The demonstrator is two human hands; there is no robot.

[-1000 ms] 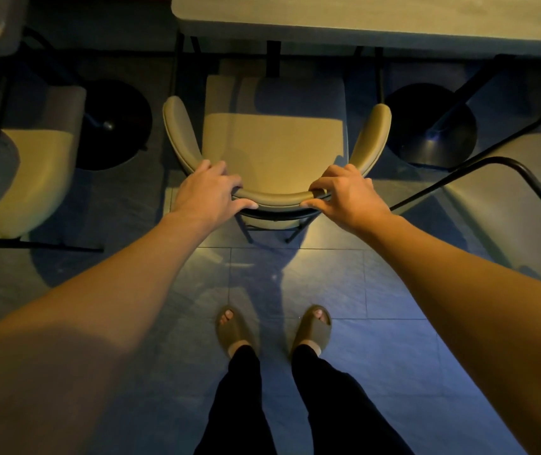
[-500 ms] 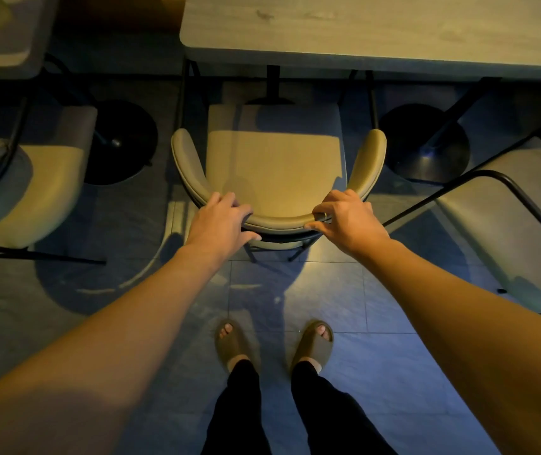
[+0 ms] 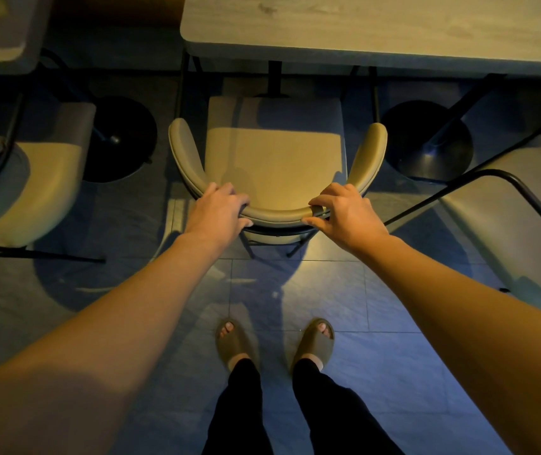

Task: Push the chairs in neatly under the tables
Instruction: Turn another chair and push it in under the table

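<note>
A padded chair with a curved backrest faces a wooden table, its seat just short of the table's near edge. My left hand grips the left part of the backrest, fingers over the top and thumb underneath. On the right part of the same backrest my right hand holds on, fingers curled over and thumb below. My feet in slippers stand on the tiled floor behind the chair.
A second chair stands at the left beside another table. A third chair with a dark metal frame stands at the right. Two round black table bases flank the middle chair.
The view has dropped a little, so the chair and table sit lower in the frame. Both hands keep their hold on the backrest; whether the chair itself moved I cannot tell.
</note>
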